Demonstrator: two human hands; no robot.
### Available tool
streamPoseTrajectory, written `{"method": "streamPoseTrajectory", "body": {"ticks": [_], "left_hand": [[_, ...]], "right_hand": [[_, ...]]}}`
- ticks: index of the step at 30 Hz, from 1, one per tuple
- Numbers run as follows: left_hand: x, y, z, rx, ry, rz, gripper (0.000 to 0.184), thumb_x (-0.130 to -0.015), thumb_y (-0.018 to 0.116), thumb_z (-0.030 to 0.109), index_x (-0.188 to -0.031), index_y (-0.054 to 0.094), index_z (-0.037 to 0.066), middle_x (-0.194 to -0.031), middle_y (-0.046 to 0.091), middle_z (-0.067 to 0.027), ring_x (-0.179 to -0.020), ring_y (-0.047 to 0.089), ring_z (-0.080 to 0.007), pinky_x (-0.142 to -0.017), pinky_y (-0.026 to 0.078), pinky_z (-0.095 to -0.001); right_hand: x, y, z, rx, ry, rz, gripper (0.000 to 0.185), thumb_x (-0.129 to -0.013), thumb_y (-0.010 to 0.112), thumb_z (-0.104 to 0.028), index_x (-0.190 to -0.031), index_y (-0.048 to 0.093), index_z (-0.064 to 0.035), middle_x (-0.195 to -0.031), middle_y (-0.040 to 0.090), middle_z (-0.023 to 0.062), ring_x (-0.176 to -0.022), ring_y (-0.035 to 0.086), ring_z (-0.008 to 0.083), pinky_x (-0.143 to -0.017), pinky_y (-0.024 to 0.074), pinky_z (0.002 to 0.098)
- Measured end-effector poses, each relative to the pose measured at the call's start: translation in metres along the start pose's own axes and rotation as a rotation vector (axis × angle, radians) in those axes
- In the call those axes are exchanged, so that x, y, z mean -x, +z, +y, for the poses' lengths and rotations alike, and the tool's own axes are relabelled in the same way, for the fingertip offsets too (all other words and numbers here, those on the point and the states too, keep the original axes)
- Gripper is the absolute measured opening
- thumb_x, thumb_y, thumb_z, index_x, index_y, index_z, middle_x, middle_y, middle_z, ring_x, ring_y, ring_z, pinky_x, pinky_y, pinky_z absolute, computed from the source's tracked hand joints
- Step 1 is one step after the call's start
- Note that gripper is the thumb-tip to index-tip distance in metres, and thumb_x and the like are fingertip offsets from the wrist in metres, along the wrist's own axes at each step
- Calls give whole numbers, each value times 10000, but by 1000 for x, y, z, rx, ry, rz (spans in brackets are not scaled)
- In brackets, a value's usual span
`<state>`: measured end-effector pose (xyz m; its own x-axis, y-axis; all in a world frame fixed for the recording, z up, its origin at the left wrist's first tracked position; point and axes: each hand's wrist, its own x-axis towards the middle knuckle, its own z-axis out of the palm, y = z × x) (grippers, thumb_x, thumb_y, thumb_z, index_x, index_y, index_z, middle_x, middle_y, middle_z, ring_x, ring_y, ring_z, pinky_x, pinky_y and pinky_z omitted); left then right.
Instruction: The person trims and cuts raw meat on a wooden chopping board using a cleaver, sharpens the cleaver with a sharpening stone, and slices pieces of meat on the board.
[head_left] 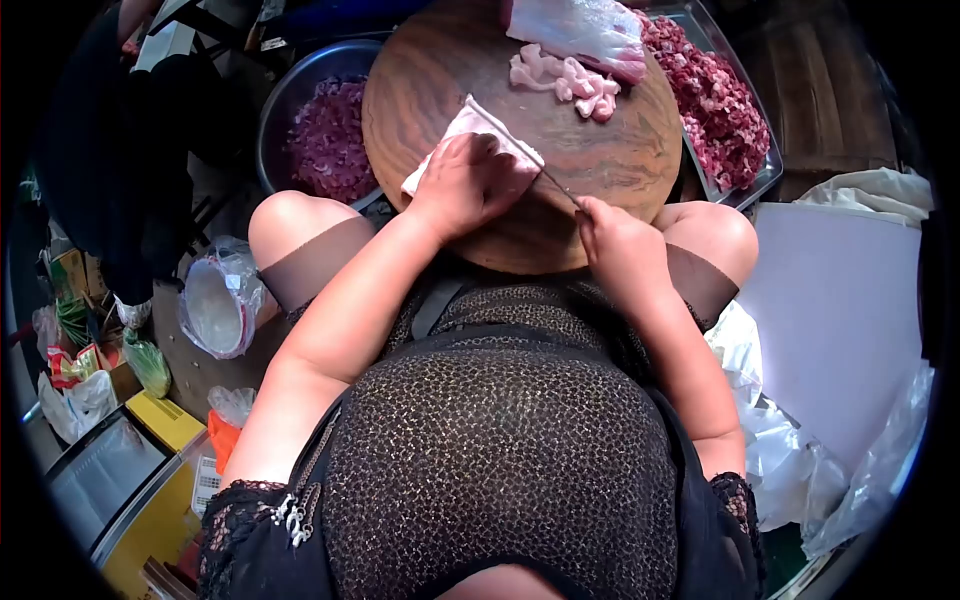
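A round wooden board [420, 70] lies in front of my knees. My left hand [465, 185] presses with its fingers on a pale pink slab of meat [475, 120] at the board's left part. My right hand [622, 245] is closed round the handle of a knife [562, 187], whose blade reaches to the right edge of that slab. Farther back on the board are a pile of pale meat strips [565, 78] and a larger piece of meat [590, 30]. The knife's handle is mostly hidden in my fist.
A metal bowl of chopped meat [330, 140] stands left of the board, a metal tray of chopped meat [715, 110] right of it. A plastic-lined bucket [215, 308] is at the left. A person in dark clothes [110, 160] is at the upper left.
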<state>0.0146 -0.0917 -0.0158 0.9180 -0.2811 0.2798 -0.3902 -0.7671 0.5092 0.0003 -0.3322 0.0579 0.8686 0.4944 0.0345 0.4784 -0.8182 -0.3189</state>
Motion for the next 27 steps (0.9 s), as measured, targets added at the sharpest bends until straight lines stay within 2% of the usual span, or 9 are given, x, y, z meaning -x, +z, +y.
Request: {"method": "streamPoseTrajectory", "body": {"ticks": [3, 5, 8, 10, 14, 20, 21, 23, 27], "left_hand": [[-3, -5, 8, 179, -18, 91, 368, -793, 696, 313, -1126, 667, 158, -1150, 600, -107, -1092, 549, -353, -935, 457, -452], [-4, -5, 5, -84, 142, 125, 374, -801, 687, 290, -1152, 665, 165, -1143, 603, -106, -1112, 539, -342, -946, 457, -462], [-1, -5, 2, -175, 227, 137, 378, -801, 677, 262, -1166, 666, 167, -1147, 598, -107, -1119, 533, -341, -959, 455, -462], [3, 2, -1, -141, 153, 107, 378, -797, 675, 261, -1162, 665, 164, -1158, 591, -111, -1119, 531, -346, -960, 455, -461], [5, 8, -7, -3, -9, 17, 383, -770, 684, 261, -1134, 669, 142, -1173, 584, -117, -1107, 529, -367, -964, 445, -463], [5, 10, -10, -18, 25, 98, 375, -759, 683, 324, -1105, 674, 179, -1129, 587, -93, -1060, 528, -328, -931, 446, -442], [7, 8, -11, -14, 47, 99, 370, -760, 687, 324, -1102, 676, 185, -1134, 585, -90, -1063, 529, -323, -927, 451, -438], [7, 6, -7, -42, 23, 114, 327, -758, 697, 322, -1062, 700, 203, -1124, 593, -79, -1068, 533, -312, -935, 451, -433], [7, 6, -9, -44, 49, 68, 287, -770, 694, 329, -1043, 722, 244, -1152, 578, -68, -1088, 532, -294, -987, 425, -420]], "right_hand": [[4, 7, -2, 62, -9, -47, 169, -930, 566, -190, -1020, 629, -61, -773, 664, 151, -672, 655, 321, -584, 532, 417], [-3, 7, -3, 94, -39, -62, 163, -930, 562, -182, -1017, 621, -57, -755, 661, 147, -660, 656, 313, -571, 533, 408], [-18, 1, -7, 103, -30, -180, 132, -934, 547, -161, -959, 579, -36, -727, 647, 157, -664, 653, 338, -578, 528, 436], [-33, -2, -9, 109, -26, -261, 59, -874, 503, -78, -851, 524, -28, -724, 652, 161, -671, 672, 338, -582, 543, 448], [-68, 10, -21, 89, -23, -320, 89, -873, 480, -72, -871, 533, 0, -776, 669, 199, -734, 682, 356, -632, 551, 460], [-143, 20, -61, 3, -82, -345, 149, -861, 505, -102, -858, 611, 3, -803, 669, 213, -786, 664, 391, -693, 537, 474], [-154, 19, -55, 3, -83, -468, 157, -865, 503, -104, -861, 614, 6, -802, 668, 218, -793, 663, 389, -698, 536, 476], [-144, 13, -43, 80, -123, -462, 163, -819, 576, -114, -893, 682, -16, -874, 697, 193, -837, 684, 355, -726, 557, 437], [-58, -12, 1, 91, -29, -358, 144, -859, 486, -93, -877, 599, -5, -836, 672, 218, -824, 661, 394, -736, 524, 489]]}}
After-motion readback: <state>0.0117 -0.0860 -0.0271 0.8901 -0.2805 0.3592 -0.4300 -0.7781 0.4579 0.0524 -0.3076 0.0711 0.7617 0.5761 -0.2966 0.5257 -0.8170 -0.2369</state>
